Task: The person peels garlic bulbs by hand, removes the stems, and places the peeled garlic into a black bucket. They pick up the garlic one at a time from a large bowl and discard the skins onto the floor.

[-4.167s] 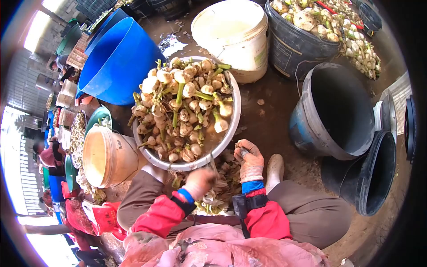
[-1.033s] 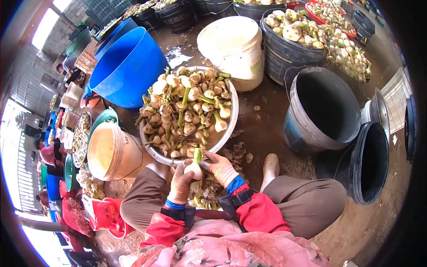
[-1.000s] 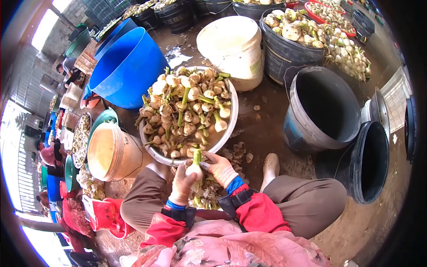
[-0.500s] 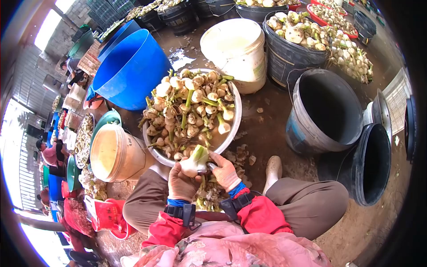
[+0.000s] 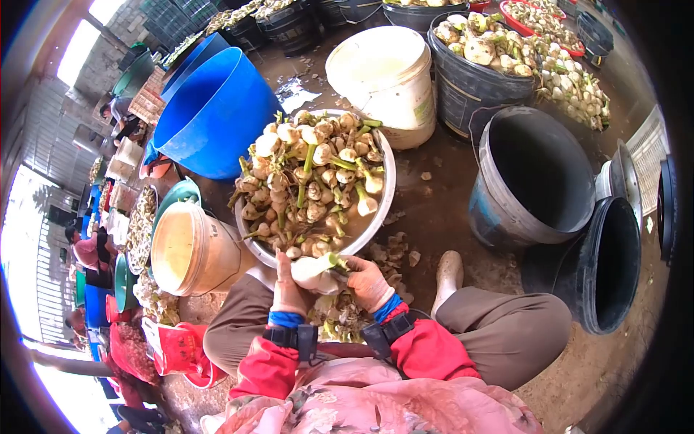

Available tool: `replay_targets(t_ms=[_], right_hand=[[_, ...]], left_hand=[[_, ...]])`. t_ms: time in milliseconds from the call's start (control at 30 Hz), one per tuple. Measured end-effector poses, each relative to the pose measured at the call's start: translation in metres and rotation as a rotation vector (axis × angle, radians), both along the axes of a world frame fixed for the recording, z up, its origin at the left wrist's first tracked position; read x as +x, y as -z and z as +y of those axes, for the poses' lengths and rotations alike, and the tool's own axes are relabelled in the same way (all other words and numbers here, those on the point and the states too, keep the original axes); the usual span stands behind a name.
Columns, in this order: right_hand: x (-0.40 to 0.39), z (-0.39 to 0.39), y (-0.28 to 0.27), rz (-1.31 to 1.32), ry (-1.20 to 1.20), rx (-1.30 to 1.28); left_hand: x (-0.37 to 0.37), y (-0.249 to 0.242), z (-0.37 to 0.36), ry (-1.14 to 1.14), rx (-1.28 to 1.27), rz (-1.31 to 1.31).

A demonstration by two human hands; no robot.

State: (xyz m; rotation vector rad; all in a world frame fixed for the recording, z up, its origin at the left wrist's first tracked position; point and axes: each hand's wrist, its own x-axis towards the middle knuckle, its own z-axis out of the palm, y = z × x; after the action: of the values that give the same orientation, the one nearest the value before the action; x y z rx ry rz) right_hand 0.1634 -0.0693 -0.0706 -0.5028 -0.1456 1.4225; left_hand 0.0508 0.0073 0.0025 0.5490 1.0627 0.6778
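A white peeled garlic bulb (image 5: 314,275) with a short green stem is between my hands, over the near rim of a wide metal basin. My right hand (image 5: 369,283) is closed round the stem end; whether it also holds a blade is hard to make out. My left hand (image 5: 288,291) has its fingers stretched upward, its palm side against the bulb. Muddy garlic bulbs (image 5: 311,173) with cut green stems are heaped in the basin (image 5: 388,189). Garlic peelings (image 5: 340,318) lie below my hands, between my legs.
Left of the basin stand a cream bucket (image 5: 177,249) and a large blue tub (image 5: 217,116). Behind it is a white bucket (image 5: 383,79). A black tub (image 5: 477,90) heaped with garlic is at back right. Grey (image 5: 499,195) and black buckets (image 5: 614,267) stand right. People sit far left.
My left fingers have uncurled from the bulb and now point up. The bulb has turned so its stem points right, into my right hand.
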Motion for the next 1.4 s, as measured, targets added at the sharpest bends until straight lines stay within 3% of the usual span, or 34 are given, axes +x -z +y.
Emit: replay_targets(t_ms=[67, 167, 200, 267, 300, 333, 400, 433, 467, 533, 567, 600, 667, 733, 800, 867, 933, 1000, 1033, 1067, 1133, 1200, 1267, 1300, 1333, 1367, 1400], right_hand=[[-0.012, 0.007, 0.008, 0.0, -0.008, 0.045], [-0.012, 0.009, -0.004, 0.086, 0.136, -0.102], [-0.009, 0.009, -0.005, 0.087, 0.14, -0.101], [-0.006, 0.007, -0.006, -0.151, 0.065, -0.126], [-0.011, 0.005, -0.006, -0.08, -0.001, -0.071], [-0.016, 0.004, -0.007, -0.08, -0.015, -0.074], [-0.021, 0.002, -0.022, -0.295, -0.096, -0.052], [-0.016, -0.001, -0.03, -0.463, -0.096, -0.052], [-0.012, 0.001, -0.025, -0.463, -0.096, -0.052], [-0.001, 0.007, -0.007, -0.61, -0.006, -0.303], [0.006, 0.008, -0.002, -0.458, 0.095, -0.336], [0.012, 0.012, 0.013, -0.495, 0.222, -0.304], [0.028, 0.009, 0.04, -0.533, 0.325, -0.453], [0.037, 0.005, 0.051, -0.345, 0.498, -0.569], [0.044, 0.001, 0.062, -0.312, 0.636, -0.632], [0.051, 0.002, 0.07, -0.221, 0.707, -0.679], [0.052, 0.001, 0.073, -0.113, 0.747, -0.509], [0.049, -0.004, 0.054, -0.216, 0.474, -0.466], [0.049, -0.008, 0.037, -0.635, 0.151, -0.486], [0.044, -0.008, 0.036, -1.228, -0.027, -0.433], [0.021, -0.004, 0.033, -1.523, -0.142, -0.295], [0.012, -0.006, 0.023, -1.248, -0.318, -0.377], [0.009, -0.007, 0.03, -1.199, -0.333, -0.397], [0.01, -0.007, 0.032, -1.178, -0.318, -0.432], [0.011, -0.008, 0.033, -1.156, -0.302, -0.467], [0.011, -0.006, 0.04, -1.13, -0.273, -0.503], [0.012, -0.006, 0.048, -1.13, -0.27, -0.505]], left_hand=[[-0.009, 0.014, 0.017, -0.064, 0.191, 0.152], [-0.005, 0.02, 0.007, -0.132, 0.354, 0.014], [-0.003, 0.023, -0.004, -0.065, 0.527, 0.116], [0.005, 0.02, -0.035, 0.116, 0.947, 0.349], [-0.009, 0.039, -0.023, 0.223, 1.496, 0.905], [-0.005, 0.049, -0.022, 0.079, 1.265, 0.503], [0.002, 0.014, -0.014, 0.056, 0.672, 0.274], [0.004, 0.009, -0.006, -0.067, 0.507, 0.126], [0.002, 0.004, 0.001, -0.086, 0.393, 0.064], [-0.001, -0.005, 0.002, -0.157, 0.349, 0.006], [-0.008, -0.001, 0.001, -0.114, 0.4, 0.074], [-0.014, -0.003, -0.001, -0.115, 0.399, 0.078], [-0.023, -0.007, -0.005, 0.057, 0.252, -0.125], [-0.026, -0.01, -0.013, -0.089, 0.215, -0.082], [-0.034, -0.001, -0.008, -0.165, 0.142, -0.262], [-0.048, 0.008, 0.0, -0.259, 0.072, -0.232], [-0.066, 0.021, 0.008, -0.277, 0.026, -0.376], [-0.067, 0.018, 0.006, -0.299, 0.045, -0.368], [-0.067, 0.015, 0.004, -0.309, -0.07, -0.445], [-0.065, 0.013, 0.003, -0.318, -0.186, -0.523], [-0.063, 0.017, 0.003, -0.312, -0.217, -0.508], [-0.064, 0.02, 0.006, -0.248, -0.102, -0.336], [-0.073, 0.015, 0.031, -0.28, 0.023, -0.287], [-0.076, 0.001, 0.048, -0.401, 0.125, -0.253], [-0.12, 0.023, 0.091, -0.268, 0.341, -0.145], [-0.116, -0.004, 0.103, -0.497, 0.32, -0.403], [-0.12, -0.021, 0.117, -0.646, 0.377, -0.363]])
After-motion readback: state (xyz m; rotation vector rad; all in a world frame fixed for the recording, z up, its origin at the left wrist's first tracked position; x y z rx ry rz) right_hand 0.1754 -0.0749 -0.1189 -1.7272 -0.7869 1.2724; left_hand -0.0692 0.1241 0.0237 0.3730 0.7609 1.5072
